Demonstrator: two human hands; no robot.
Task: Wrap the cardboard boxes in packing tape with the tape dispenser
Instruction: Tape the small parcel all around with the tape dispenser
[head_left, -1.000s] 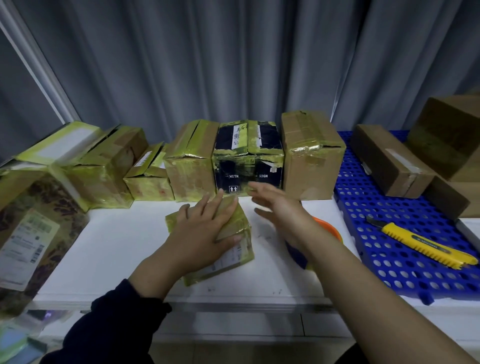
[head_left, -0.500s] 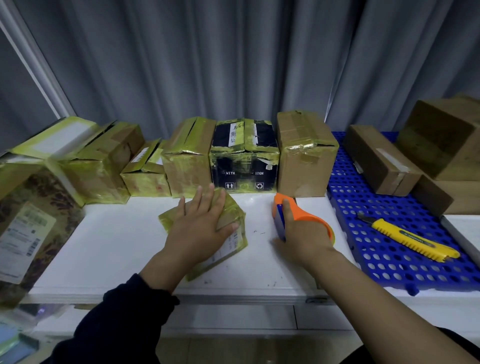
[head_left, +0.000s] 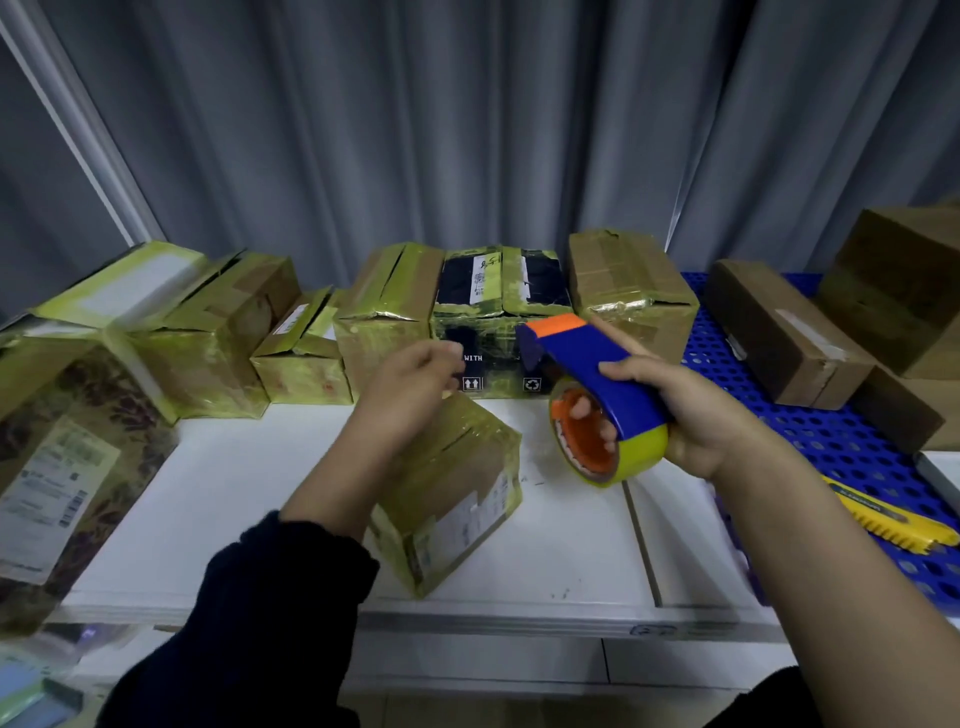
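A small cardboard box (head_left: 457, 488) wrapped in yellowish tape lies tilted on the white table (head_left: 208, 493) in front of me. My right hand (head_left: 717, 415) grips the tape dispenser (head_left: 597, 374), a blue cover over an orange core with a yellow tape roll, and holds it in the air just right of and above the box. My left hand (head_left: 410, 384) hovers over the box's far end. Its fingertips are pinched together close to the dispenser's orange front edge. Whether tape sits between them does not show.
A row of taped boxes (head_left: 384, 317) lines the back of the table, with a large one (head_left: 62, 467) at the left. On the right, a blue perforated pallet (head_left: 841, 431) carries plain brown boxes (head_left: 779, 332) and a yellow utility knife (head_left: 893, 525).
My right hand has lifted the dispenser off the table and turned it toward the box. My left hand has left the box top and risen toward the dispenser's front.
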